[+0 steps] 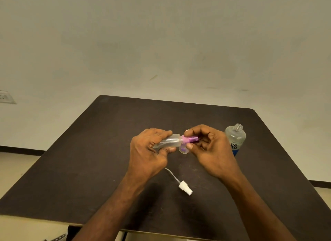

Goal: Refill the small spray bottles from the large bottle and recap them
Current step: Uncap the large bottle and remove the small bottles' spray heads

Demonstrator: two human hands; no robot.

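Room: pale wall behind, with a socket plate (5, 97) at the far left.
Surface: dark square surface (89, 151) carrying everything; its near edge runs under the forearms.
Large bottle: clear large bottle (235, 139) with a blue-and-white label, standing upright at the right, just beside the right hand; its threaded neck is uncapped. How much liquid it holds cannot be told.
Left hand: left hand (150, 151) with fingers and thumb curled round the body of the spray bottle, held above the surface.
Right hand: right hand (209, 149) pinching the pink pump between thumb and fingertips.
Spray bottle: small clear spray bottle (168, 141) lying nearly level between the hands, long axis left to right, neck toward the right hand. Fill level is unclear.
Pink pump: pink pump (189, 139) at the bottle's neck, in line with its axis; whether it is fully seated cannot be told.
Second bottle: a small clear mouth (183, 151) with a purple glint shows just below the pump; it looks like another small container, largely hidden.
White pump: white pump (185, 187) with its dip tube, lying loose on the surface near the left wrist.
Step, as judged: twisting the pink pump about the bottle's axis, the right hand turning and the left bracing.
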